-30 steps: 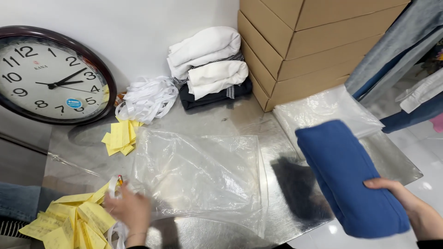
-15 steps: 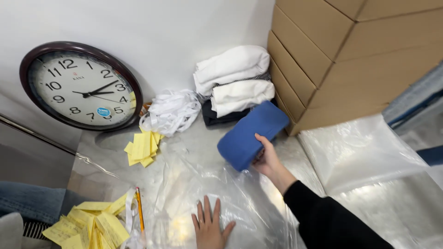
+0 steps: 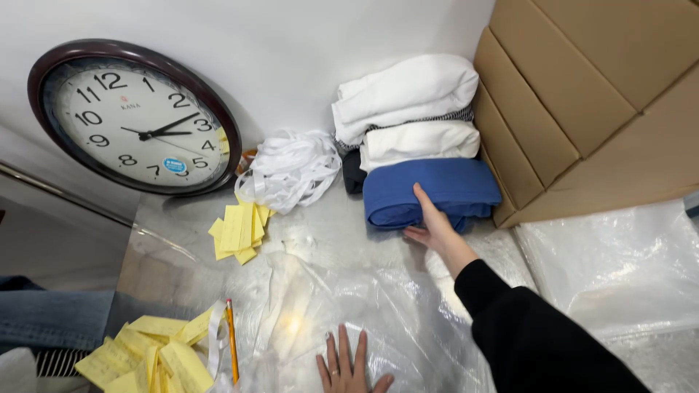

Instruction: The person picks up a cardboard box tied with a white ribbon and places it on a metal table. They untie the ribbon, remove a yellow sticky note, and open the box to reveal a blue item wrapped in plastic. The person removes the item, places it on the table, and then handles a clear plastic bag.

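Note:
My right hand (image 3: 431,227) rests against the front of a folded blue garment (image 3: 429,191), thumb on top and fingers under its near edge. The garment lies on the metal table (image 3: 331,225) in front of a stack of folded white and dark clothes (image 3: 404,109), next to the cardboard boxes. My left hand (image 3: 348,364) lies flat with spread fingers on a clear plastic bag (image 3: 328,313) at the near edge of the table.
A round wall clock (image 3: 135,116) leans at the back left. A bundle of white tape (image 3: 291,167) and yellow paper slips (image 3: 237,229) lie nearby. More yellow slips (image 3: 156,356) and a pencil (image 3: 231,338) sit near left. Stacked cardboard boxes (image 3: 597,102) fill the right, with plastic sheeting (image 3: 619,262) below.
My right hand carried the blue garment from the right side to the back and set it down before the clothes stack. My left hand moved from the yellow slips onto the plastic bag.

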